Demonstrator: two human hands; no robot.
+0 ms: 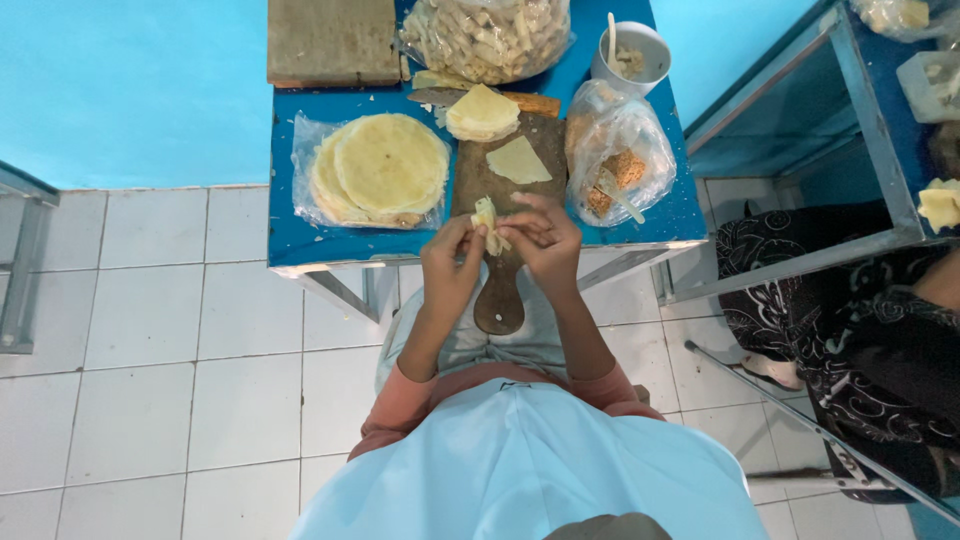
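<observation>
Both my hands meet over the near end of a dark wooden board (pixel 500 290) with a round handle. My left hand (pixel 452 262) and my right hand (pixel 545 238) pinch a small pale folded wrapper roll (pixel 488 224) between their fingertips. Farther along the board lies a flat cut piece of wrapper (pixel 518 160), and beyond it a small stack of cut wrappers (pixel 482 112). A pile of round yellow wrappers (pixel 385 165) sits on clear plastic to the left of the board.
The blue table (pixel 300 235) also carries a bag of brown filling with a spoon (pixel 618 165), a white cup with a spoon (pixel 632 55), a large bag of finished rolls (pixel 490 35) and a wooden block (pixel 332 40). A person in dark patterned clothes (pixel 860 330) sits at the right.
</observation>
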